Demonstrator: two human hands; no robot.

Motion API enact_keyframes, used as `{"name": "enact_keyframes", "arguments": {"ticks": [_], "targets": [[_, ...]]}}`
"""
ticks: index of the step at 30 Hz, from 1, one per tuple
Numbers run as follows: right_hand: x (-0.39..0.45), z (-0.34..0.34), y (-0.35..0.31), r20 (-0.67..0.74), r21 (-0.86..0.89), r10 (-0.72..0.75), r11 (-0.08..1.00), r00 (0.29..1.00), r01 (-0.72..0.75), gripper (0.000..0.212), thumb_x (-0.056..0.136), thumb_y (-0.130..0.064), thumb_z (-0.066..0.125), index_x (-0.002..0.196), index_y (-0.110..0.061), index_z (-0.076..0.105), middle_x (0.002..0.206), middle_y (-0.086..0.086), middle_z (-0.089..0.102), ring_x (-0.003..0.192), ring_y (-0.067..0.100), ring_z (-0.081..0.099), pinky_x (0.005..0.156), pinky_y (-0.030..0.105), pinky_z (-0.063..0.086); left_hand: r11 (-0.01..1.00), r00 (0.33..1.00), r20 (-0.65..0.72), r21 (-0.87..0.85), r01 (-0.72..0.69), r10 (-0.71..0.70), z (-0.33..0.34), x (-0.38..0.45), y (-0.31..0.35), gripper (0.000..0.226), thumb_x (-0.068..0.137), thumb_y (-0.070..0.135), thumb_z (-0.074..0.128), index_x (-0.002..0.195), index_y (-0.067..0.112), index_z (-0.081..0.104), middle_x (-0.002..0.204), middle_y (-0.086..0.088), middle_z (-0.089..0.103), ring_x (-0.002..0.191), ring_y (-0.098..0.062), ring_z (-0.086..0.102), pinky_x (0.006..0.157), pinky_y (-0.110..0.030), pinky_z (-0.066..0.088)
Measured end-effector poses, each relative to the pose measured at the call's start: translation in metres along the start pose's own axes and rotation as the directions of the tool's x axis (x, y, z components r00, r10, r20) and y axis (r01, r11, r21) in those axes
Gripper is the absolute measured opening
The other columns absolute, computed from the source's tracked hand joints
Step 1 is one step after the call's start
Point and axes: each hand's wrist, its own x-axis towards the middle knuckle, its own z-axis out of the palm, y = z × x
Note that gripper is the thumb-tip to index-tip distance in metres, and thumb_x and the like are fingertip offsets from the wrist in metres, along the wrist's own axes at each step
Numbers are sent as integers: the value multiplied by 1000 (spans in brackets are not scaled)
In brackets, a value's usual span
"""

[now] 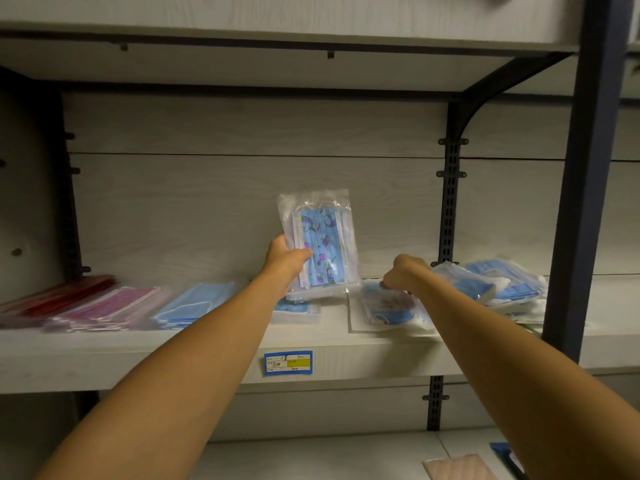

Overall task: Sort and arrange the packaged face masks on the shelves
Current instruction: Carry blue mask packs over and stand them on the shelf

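My left hand (285, 259) grips a clear pack of blue patterned masks (320, 244) and holds it upright above the grey shelf (207, 355). Under it lies another blue pack (294, 308). My right hand (403, 273) reaches down with curled fingers and pinches the far edge of a flat pack of blue masks (388, 308). Just right of that hand is a loose heap of blue packs (505, 289). Along the shelf's left side lie red packs (59, 296), pink packs (107, 308) and plain blue packs (194, 304).
A blue and yellow price label (288, 363) is stuck on the shelf's front edge. A dark upright post (578, 209) and a bracket (450, 202) bound the bay on the right. On the lower shelf lie a pink pack (457, 467) and a blue pack (509, 457).
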Motion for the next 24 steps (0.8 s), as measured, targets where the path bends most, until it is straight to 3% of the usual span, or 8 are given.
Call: {"name": "enact_keyframes", "arguments": {"ticks": [3,7,11,14,18,22,24], "targets": [[-5,2,-6,105,-105,52,994,993,-40,27,87,-33,72,84,-10,59,79,8,66,68,23,63,65,28,52,1000,1000,-13,0,-3,3,-3,0,-1,26,89,0,67,107,18,60,93,2,68,92,-21,69,80,-34,57],[-4,6,-10,133,-86,92,993,987,-80,28,86,-36,71,90,-10,62,89,9,69,81,25,68,85,34,58,1000,1000,-22,-25,5,-5,-6,-1,-2,28,90,-2,66,110,17,60,91,2,68,81,-15,67,68,-29,55],[-2,6,-9,141,-95,97,992,985,-84,30,87,-40,69,87,-12,61,90,7,68,88,24,68,92,35,56,1000,999,-34,-22,-9,8,-9,-1,-4,27,90,-2,67,106,17,58,90,4,66,87,-18,66,74,-29,53],[-3,5,-9,137,-78,101,993,985,-91,34,89,-42,69,93,-10,60,91,7,64,94,23,65,94,34,54,1000,999,-44,-24,-5,4,-10,-3,-4,25,91,-2,67,104,18,57,88,4,65,79,-11,64,62,-23,50],[-1,5,-8,109,30,105,994,988,-109,49,85,-46,77,99,-7,50,101,9,60,95,24,60,91,33,53,999,998,-55,-33,13,-15,-13,-2,-5,26,90,0,69,106,17,58,93,1,67,89,-20,68,73,-29,54],[8,12,-5,120,290,113,946,986,-143,53,71,-32,90,90,-6,48,97,15,61,87,27,61,86,37,54,999,998,-58,-52,-3,0,-15,-4,-2,26,91,-1,67,107,17,56,90,3,65,78,-9,63,60,-21,49],[6,10,-4,107,357,118,922,987,-149,54,74,-31,90,99,-4,50,92,14,60,88,28,62,85,38,52,998,998,-61,-68,-7,3,-15,-5,-1,27,92,-2,66,108,17,56,89,4,64,77,-8,63,58,-20,48]]}}
